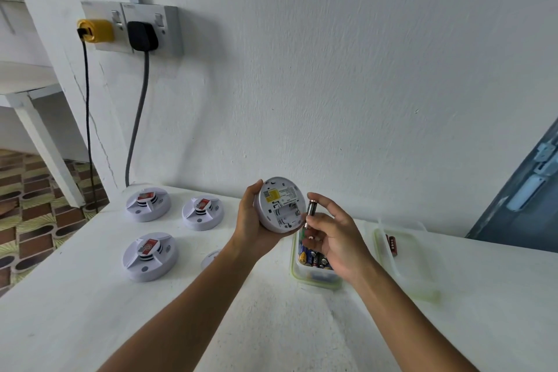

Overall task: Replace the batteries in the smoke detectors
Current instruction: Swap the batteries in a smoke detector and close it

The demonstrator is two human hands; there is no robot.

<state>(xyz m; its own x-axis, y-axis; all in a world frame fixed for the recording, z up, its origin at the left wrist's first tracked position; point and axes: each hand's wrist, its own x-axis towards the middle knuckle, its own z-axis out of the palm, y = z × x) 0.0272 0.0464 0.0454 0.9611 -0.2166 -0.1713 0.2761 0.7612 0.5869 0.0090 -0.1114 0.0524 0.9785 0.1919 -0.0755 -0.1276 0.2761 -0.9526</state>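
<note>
We note the left hand (250,220) grips the smoke detector (279,204), the right hand (332,238) pinches a battery (311,208); polarity marks seem unreadable, so we advise checking them before seating it

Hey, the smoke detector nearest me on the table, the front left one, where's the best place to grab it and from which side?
Take the front-left smoke detector by its round outer rim, coming down from above with fingers spread across the body. It lies flat on the table, so its underside cannot be reached. The raised centre with the red label looks too small and stepped for a firm hold. It stands apart from its neighbours, which probably leaves room for fingers.
</note>
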